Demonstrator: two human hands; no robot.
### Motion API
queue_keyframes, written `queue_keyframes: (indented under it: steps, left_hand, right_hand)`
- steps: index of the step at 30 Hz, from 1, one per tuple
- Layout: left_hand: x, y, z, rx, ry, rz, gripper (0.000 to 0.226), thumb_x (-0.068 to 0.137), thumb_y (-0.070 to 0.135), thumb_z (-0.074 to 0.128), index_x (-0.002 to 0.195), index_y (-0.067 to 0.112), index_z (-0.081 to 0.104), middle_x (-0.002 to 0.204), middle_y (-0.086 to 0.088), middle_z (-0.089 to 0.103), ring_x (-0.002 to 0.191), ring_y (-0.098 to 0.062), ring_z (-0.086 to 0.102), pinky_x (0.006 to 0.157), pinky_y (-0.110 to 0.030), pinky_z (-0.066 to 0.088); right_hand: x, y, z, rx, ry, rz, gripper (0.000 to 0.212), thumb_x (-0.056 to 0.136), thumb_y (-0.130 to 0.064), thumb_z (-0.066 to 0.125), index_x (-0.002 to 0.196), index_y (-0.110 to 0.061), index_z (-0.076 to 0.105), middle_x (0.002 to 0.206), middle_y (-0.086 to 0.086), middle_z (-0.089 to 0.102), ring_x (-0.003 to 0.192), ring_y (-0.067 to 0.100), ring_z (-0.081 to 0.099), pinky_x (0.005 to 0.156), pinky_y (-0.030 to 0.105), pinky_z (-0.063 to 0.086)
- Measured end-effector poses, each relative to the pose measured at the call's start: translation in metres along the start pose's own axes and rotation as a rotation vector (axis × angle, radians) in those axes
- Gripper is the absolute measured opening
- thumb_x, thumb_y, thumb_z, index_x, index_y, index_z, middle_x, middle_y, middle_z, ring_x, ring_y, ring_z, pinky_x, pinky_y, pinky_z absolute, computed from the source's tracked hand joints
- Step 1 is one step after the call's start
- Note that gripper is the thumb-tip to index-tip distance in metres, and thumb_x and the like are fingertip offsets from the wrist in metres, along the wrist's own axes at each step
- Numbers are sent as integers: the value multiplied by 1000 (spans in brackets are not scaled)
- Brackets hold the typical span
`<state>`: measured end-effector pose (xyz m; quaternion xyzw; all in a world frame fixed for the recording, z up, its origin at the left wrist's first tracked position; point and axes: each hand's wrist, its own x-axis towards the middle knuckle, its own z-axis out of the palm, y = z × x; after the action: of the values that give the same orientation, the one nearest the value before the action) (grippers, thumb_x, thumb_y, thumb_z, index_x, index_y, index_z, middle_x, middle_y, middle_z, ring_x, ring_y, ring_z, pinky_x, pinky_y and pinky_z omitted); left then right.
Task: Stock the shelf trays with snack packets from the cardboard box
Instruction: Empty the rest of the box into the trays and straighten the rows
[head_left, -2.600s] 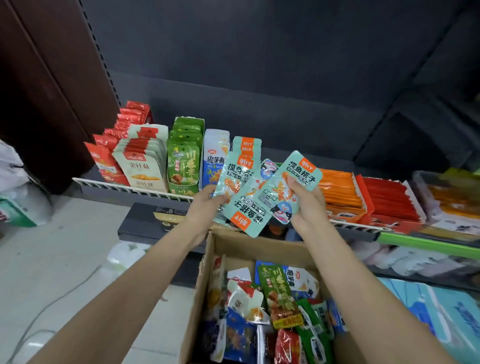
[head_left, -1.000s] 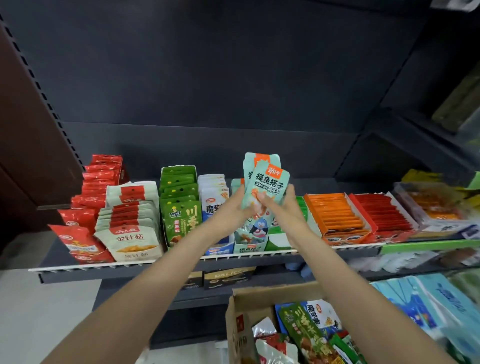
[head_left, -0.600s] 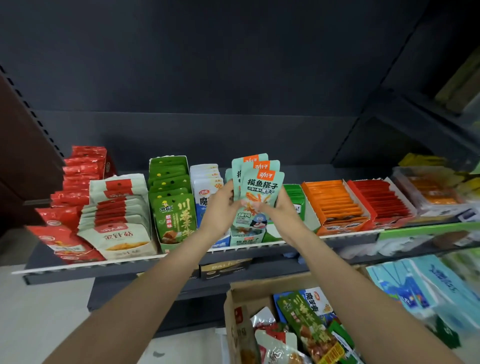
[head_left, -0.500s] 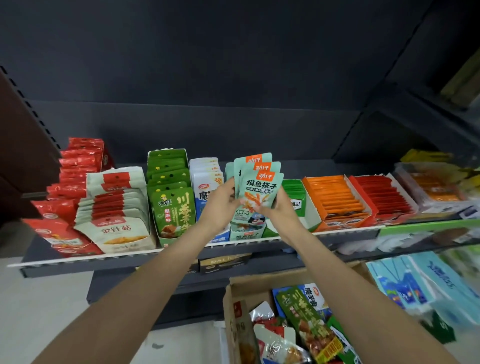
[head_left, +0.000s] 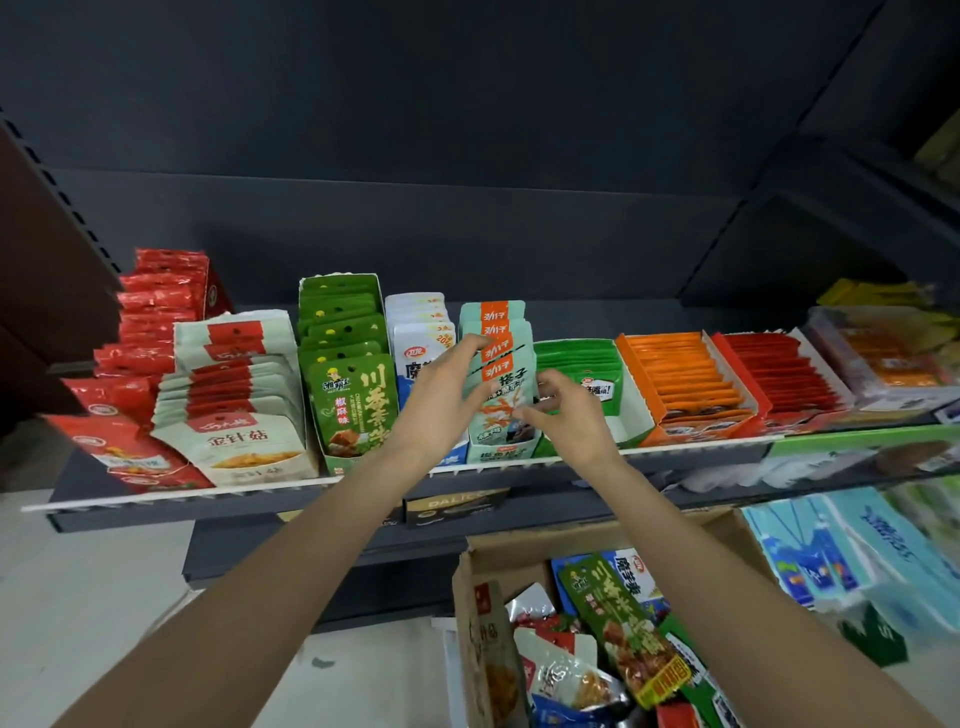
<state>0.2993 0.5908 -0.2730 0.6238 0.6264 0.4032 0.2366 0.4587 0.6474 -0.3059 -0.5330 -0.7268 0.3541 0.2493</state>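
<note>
- Hands met at the shelf's mint-green packets (head_left: 498, 374), standing in their tray (head_left: 501, 451) at centre.
- Left hand (head_left: 441, 400) gripped the stack's nine-o'clock edge.
- Right hand (head_left: 563, 415) pinched its three-o'clock edge.
- Cardboard box (head_left: 480, 613) sat at six o'clock.

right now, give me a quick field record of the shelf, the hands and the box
left hand: fingers on left edge of the mint packets
right hand: fingers at their lower right edge
mint packets: upright in the mint tray, between the blue-white packets and the green tray
shelf: trays in a row, red at left, orange and red at right
cardboard box: below the shelf, open, mixed packets inside
</note>
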Motion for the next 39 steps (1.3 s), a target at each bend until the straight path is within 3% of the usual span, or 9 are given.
queue_keyframes:
  steps: [6,9,12,19,25,30,33,36,39]
  left_hand:
    - [9,-2,-3,45,-119,62,23,99,24,45,119,14,53,104,1,60,77,-6,56,66,-7,38]
    - [11,-6,0,140,-182,96,26,100,28,43,118,15,57,109,-5,59,100,-20,57,86,-29,45]
    - [7,-7,1,285,-234,104,37,102,32,35,137,22,39,130,-6,50,118,-20,50,94,-41,45]
    - [3,-6,13,785,-182,227,53,99,15,42,148,18,24,149,-1,32,134,-20,29,109,-35,27]
    - [-8,10,22,868,-130,91,58,99,21,38,151,13,12,156,-4,18,143,-22,16,116,-38,14]
    - [-34,27,52,806,101,214,54,65,5,77,117,9,62,123,-10,60,114,-29,57,92,-41,48]
    - [-56,37,91,752,93,296,41,62,3,76,102,9,67,111,-11,64,99,-30,62,80,-40,52]
    - [-86,37,141,709,-17,329,24,77,13,56,99,13,65,101,-5,63,89,-24,60,72,-34,50]
    - [-115,34,188,688,-332,89,29,90,17,49,118,14,56,118,-4,54,110,-24,53,89,-36,45]
  right_hand:
    - [-6,7,6,-95,13,24,22,88,-19,65,106,-6,67,100,6,71,89,18,66,74,22,48]
    - [-10,5,14,-250,66,-15,25,88,-19,66,108,-5,63,100,8,64,86,20,61,74,26,48]
    - [-15,-3,14,-45,153,-15,58,83,-16,71,134,-16,43,112,-3,50,87,15,59,78,27,50]
    - [-11,-12,1,-203,55,-98,54,87,-8,64,135,-17,39,119,8,51,96,17,56,85,28,47]
    - [-26,-7,-22,-181,-70,-79,74,88,-13,64,148,-22,22,142,6,40,124,21,47,102,34,41]
    - [-63,30,-55,-108,-2,-53,35,93,-8,54,128,-15,53,117,4,59,100,12,59,85,20,46]
    - [-88,65,-71,-118,-78,-15,23,94,-8,53,114,-13,62,101,0,66,87,8,59,75,6,44]
    - [-110,112,-80,-187,-183,33,20,96,-9,51,110,-8,64,102,4,67,82,9,57,67,2,40]
    - [-124,164,-76,-376,-362,141,25,97,-16,50,116,-4,59,115,15,64,98,25,61,81,27,46]
